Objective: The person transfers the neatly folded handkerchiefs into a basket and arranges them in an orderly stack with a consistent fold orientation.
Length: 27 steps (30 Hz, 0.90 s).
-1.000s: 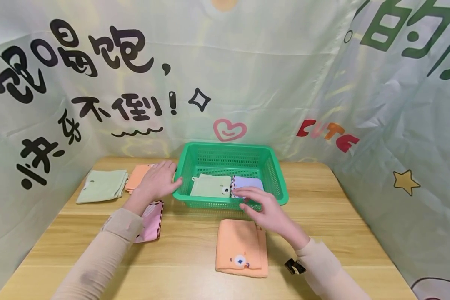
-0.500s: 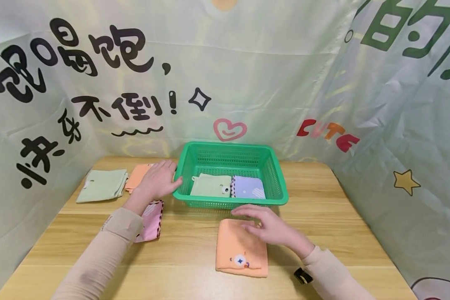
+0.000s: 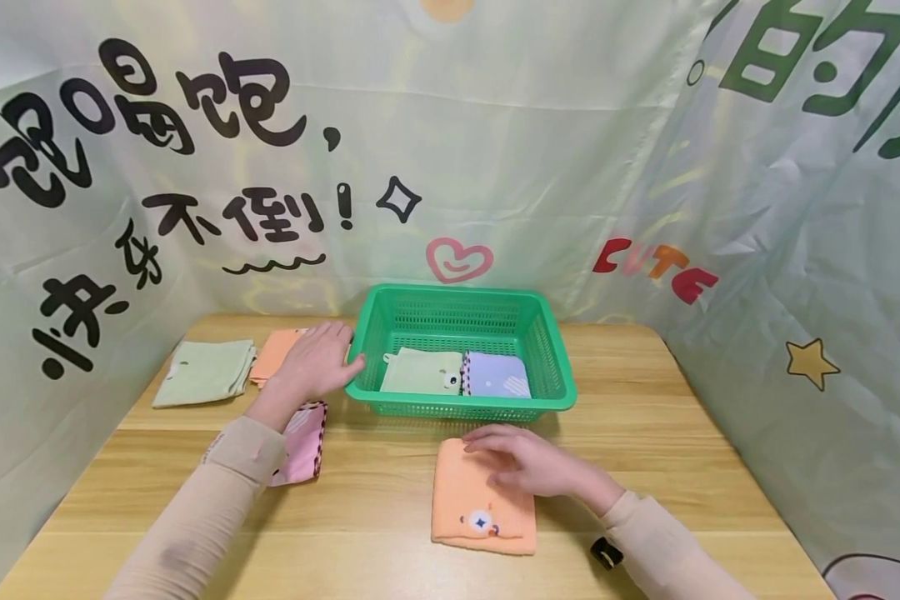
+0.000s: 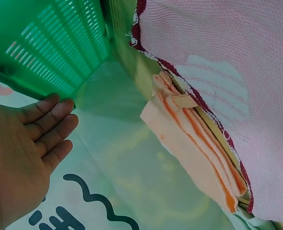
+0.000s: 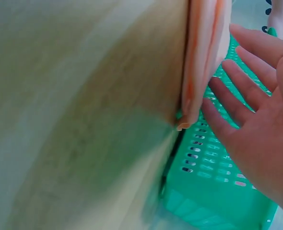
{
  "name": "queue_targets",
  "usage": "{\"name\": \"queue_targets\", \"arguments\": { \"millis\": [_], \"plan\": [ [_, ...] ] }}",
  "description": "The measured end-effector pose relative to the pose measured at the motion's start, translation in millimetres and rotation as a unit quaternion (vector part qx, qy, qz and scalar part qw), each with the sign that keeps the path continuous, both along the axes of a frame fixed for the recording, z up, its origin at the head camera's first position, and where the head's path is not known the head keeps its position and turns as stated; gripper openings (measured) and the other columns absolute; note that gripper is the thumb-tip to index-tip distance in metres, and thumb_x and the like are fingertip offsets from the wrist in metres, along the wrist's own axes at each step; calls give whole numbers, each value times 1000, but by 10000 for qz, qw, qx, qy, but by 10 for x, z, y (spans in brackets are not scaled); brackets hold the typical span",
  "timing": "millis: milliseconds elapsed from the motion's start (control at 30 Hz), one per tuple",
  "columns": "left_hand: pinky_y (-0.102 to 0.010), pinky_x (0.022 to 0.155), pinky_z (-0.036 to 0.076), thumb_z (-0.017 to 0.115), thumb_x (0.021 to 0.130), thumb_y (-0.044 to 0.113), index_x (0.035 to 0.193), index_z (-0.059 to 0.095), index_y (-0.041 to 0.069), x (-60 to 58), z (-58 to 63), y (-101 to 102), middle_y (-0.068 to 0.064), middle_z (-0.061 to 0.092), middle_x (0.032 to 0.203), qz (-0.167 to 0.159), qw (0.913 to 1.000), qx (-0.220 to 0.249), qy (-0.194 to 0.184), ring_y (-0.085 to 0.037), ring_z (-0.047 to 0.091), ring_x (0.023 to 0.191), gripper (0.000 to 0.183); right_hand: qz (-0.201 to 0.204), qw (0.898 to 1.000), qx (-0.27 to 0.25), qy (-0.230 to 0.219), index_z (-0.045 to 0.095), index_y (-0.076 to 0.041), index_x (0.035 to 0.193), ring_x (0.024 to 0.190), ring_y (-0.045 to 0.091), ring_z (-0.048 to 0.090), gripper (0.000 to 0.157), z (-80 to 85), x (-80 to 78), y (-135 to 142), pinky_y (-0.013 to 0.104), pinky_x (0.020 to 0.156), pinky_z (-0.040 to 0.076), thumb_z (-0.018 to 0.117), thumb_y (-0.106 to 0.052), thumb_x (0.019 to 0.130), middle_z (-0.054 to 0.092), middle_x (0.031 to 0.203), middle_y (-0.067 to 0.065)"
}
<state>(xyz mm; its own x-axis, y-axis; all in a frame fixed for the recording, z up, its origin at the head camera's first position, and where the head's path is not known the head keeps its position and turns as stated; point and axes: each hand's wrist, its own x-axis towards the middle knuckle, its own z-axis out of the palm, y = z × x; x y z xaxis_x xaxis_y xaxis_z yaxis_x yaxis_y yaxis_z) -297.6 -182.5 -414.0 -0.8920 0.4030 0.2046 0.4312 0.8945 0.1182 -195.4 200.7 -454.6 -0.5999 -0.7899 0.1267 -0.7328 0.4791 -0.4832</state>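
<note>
My left hand lies at the left rim of the green basket, its fingers extended; in the left wrist view the fingertips are right at the rim. A folded pale green towel and a purple one lie side by side in the basket. My right hand is over the upper right of a folded orange towel with a bear face, fingers spread and relaxed. From the right wrist, the fingers show beside the towel's folded layers, with nothing gripped.
Left of the basket are a folded green towel, another orange towel partly behind my left hand, and a pink towel partly under my forearm. A printed cloth hangs around the wooden table.
My right hand has come back out of the basket, away from the purple towel, and down to the orange towel in front. My left hand has stayed at the rim.
</note>
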Motion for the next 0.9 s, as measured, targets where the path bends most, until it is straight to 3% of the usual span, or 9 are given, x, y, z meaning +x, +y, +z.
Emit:
{"name": "queue_targets", "arguments": {
  "millis": [233, 467, 700, 900],
  "plan": [
    [-51, 90, 45, 54, 100, 40, 118, 57, -1, 2, 2, -2, -15, 59, 113, -9, 10000, 0, 26, -33, 54, 102, 45, -211, 9993, 204, -212, 66, -7, 136, 130, 32, 58, 49, -75, -33, 49, 38, 99, 51, 79, -5, 88, 59, 145, 14],
    [-51, 89, 45, 54, 100, 40, 117, 58, -1, 13, 10, -4, -15, 58, 112, -6, 10000, 7, 40, -33, 54, 101, 44, -356, 9984, 320, -307, 67, -10, 136, 120, 26, 60, 48, -95, -48, 62, 31, 88, 51, 80, -10, 89, 62, 140, 12],
    [-50, 88, 45, 54, 100, 39, 116, 57, -1, 5, 6, -3, -15, 58, 112, 14, 10000, 15, 31, -33, 53, 101, 43, -303, 9988, 308, -209, 69, -12, 134, 124, 27, 60, 47, -86, -43, 53, 42, 102, 50, 81, -10, 89, 65, 135, 7],
    [-50, 89, 45, 54, 100, 39, 116, 58, 0, 12, 2, 2, -15, 59, 114, 24, 10000, 47, 25, -33, 53, 101, 42, -438, 9972, 325, -512, 70, -16, 134, 122, 21, 60, 46, -81, -35, 28, 43, 105, 49, 79, -9, 89, 66, 131, 1]
  ]
}}
